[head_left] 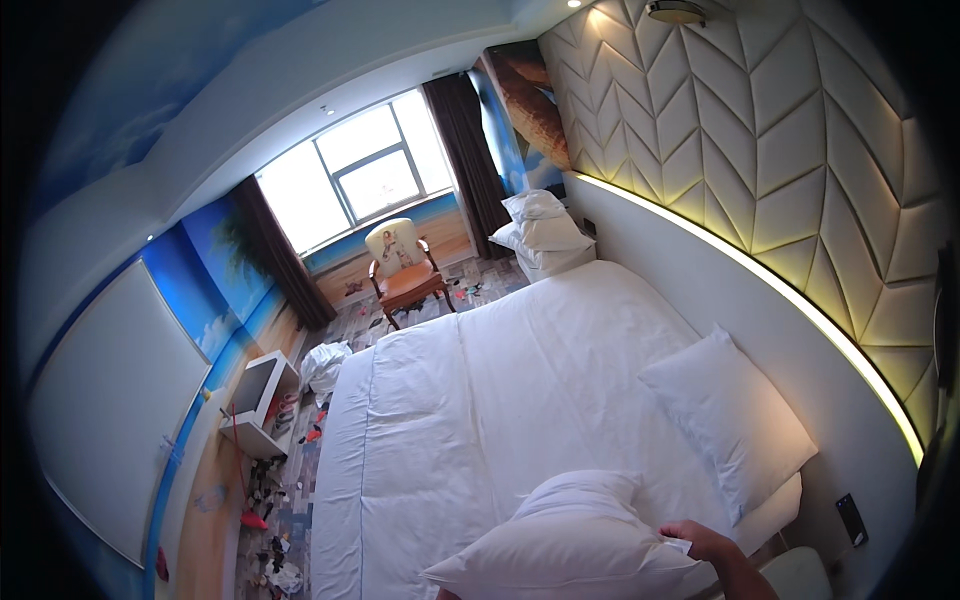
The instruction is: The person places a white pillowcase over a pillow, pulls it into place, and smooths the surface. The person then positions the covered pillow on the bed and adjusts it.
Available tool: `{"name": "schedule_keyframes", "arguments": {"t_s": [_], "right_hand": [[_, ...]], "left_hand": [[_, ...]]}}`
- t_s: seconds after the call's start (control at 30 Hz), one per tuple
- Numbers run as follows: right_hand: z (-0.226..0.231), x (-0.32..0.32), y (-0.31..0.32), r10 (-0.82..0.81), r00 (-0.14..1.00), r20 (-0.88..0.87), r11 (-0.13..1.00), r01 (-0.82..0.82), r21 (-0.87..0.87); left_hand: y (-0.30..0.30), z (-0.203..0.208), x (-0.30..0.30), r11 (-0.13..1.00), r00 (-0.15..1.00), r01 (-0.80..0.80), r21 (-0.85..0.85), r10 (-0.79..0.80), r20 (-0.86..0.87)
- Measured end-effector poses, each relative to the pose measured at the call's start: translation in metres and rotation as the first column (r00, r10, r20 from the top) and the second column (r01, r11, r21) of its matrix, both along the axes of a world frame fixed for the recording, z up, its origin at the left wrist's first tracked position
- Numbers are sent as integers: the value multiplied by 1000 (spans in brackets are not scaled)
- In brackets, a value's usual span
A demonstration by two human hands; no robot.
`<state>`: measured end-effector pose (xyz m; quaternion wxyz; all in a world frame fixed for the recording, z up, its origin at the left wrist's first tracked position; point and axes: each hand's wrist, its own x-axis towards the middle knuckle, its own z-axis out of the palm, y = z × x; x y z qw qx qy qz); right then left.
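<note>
A plump white pillow (560,545) is held at the near edge of the bed, low in the view. Its right end is gripped by my right hand (695,541), with the fingers closed on the pillowcase by a small white tag. Of my left hand (446,594), only a sliver shows under the pillow's left corner; its fingers are hidden. A second white pillow (735,415) lies to the right, against the headboard side, partly over another pillow. Under them spreads a white duvet (520,370), mostly smooth with some creases.
More pillows (545,225) are stacked beyond the bed's far side. An armchair (405,272) stands by the window. Left of the bed are a low white cabinet (262,400), a bundle of white linen (324,367) and a floor (300,480) strewn with litter. A padded headboard wall (740,130) rises on the right.
</note>
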<state>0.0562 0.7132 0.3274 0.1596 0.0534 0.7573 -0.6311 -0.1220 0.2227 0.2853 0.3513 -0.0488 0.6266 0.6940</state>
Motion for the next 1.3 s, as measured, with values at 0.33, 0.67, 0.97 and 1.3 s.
{"name": "schedule_keyframes", "arguments": {"t_s": [0.33,0.67,0.97,1.3], "right_hand": [[9,-52,-26,-97,991,-96,994,101,35],[-41,-105,-33,11,991,-130,869,55,491],[-34,-167,-49,132,962,-238,838,20,546],[26,-182,-98,65,854,-517,916,154,370]], "left_hand": [[42,5,-33,988,969,57,-146,-90,-231],[59,1,-48,951,847,75,-299,-220,-485],[110,32,-52,861,759,17,-509,-343,-554],[170,42,-47,762,459,-121,-636,-525,-717]]}}
